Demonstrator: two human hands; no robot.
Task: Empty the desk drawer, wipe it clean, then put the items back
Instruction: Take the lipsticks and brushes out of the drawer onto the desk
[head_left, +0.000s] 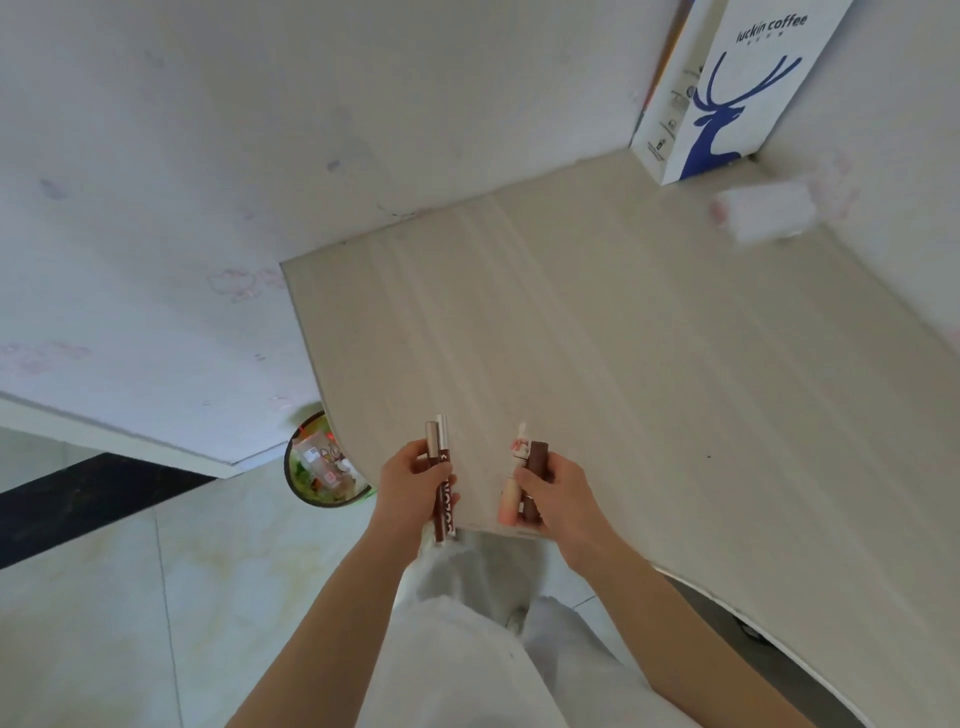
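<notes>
My left hand (410, 488) grips two slim sticks upright: a brown pencil-like tube with white lettering (444, 499) and a white one behind it. My right hand (553, 493) holds a dark brown tube (535, 467) and a peach-coloured tube with a small figure cap (514, 483). Both hands hover over the near edge of the pale wooden desk top (597, 338). The drawer itself is out of sight.
A white paper coffee bag with a blue deer (727, 93) stands at the desk's far corner against the wall. A white tissue pack (763, 213) lies near it. A round bin with rubbish (322, 467) sits on the tiled floor left of the desk.
</notes>
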